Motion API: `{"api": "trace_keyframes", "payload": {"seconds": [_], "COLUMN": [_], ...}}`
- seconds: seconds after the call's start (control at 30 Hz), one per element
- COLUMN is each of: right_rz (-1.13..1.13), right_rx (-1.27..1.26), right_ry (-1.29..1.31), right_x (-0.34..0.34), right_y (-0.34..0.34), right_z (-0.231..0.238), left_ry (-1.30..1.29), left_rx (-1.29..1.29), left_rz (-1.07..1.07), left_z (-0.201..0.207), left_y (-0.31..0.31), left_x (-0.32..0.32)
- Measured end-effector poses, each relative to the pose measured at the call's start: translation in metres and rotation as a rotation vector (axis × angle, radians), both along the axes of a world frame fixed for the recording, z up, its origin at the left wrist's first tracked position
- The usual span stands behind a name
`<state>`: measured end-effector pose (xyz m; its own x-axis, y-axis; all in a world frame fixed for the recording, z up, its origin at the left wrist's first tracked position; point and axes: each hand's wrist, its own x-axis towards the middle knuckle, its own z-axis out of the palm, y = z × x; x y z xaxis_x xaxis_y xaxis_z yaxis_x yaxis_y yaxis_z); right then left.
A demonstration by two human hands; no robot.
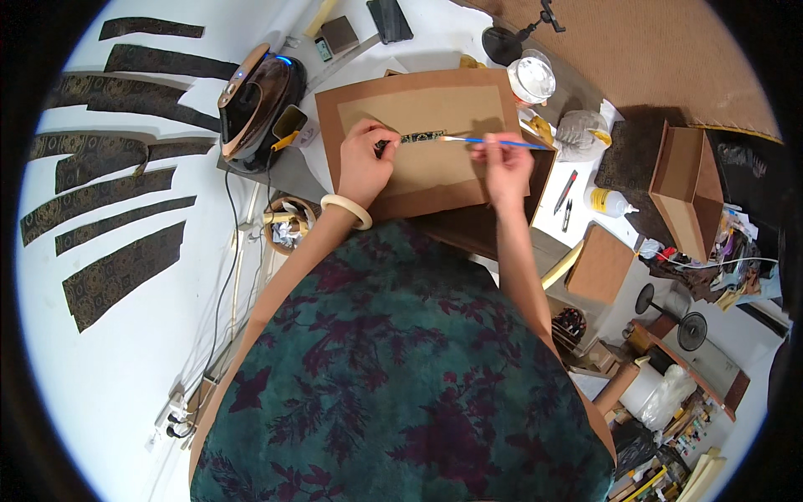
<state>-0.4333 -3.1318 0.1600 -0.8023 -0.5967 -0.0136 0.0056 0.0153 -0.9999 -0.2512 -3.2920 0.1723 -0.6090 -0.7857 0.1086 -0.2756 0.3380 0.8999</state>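
Observation:
A brown-bordered tan board [427, 180] lies in front of me, one side over a brown box. Above its middle is a narrow dark strip of patterned fabric [422, 136]. The left end of that strip is pinched between the thumb and fingers of my left hand [368, 161], which wears a pale bangle on the wrist. My right hand [507, 171] grips a slim blue-handled brush [502, 143]. Its light bristle tip points left and lies at the strip's right end; whether it touches the fabric I cannot tell.
An iron [263, 105] stands at the left, beside a small container with a yellow-handled tool [286, 140]. To the right are a white tub [532, 79], a glue bottle [609, 202], a red-and-black cutter [565, 191] and an open brown box [686, 188]. Patterned fabric strips [125, 272] hang at the far left.

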Motion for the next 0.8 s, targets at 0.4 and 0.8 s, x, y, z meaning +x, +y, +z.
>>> {"api": "trace_keyframes", "payload": {"seconds": [0.4, 0.8], "right_rz": [0.073, 0.002], "right_rx": [-0.078, -0.031], "right_ry": [-0.062, -0.081], "right_x": [0.023, 0.004], "right_y": [-0.028, -0.005], "right_z": [0.011, 0.003], "left_ry": [0.003, -0.052], "left_rx": [-0.025, 0.008], "left_rz": [-0.001, -0.015], "left_z": [-0.007, 0.003], "left_y": [0.0, -0.001], "left_x": [-0.002, 0.0]}}
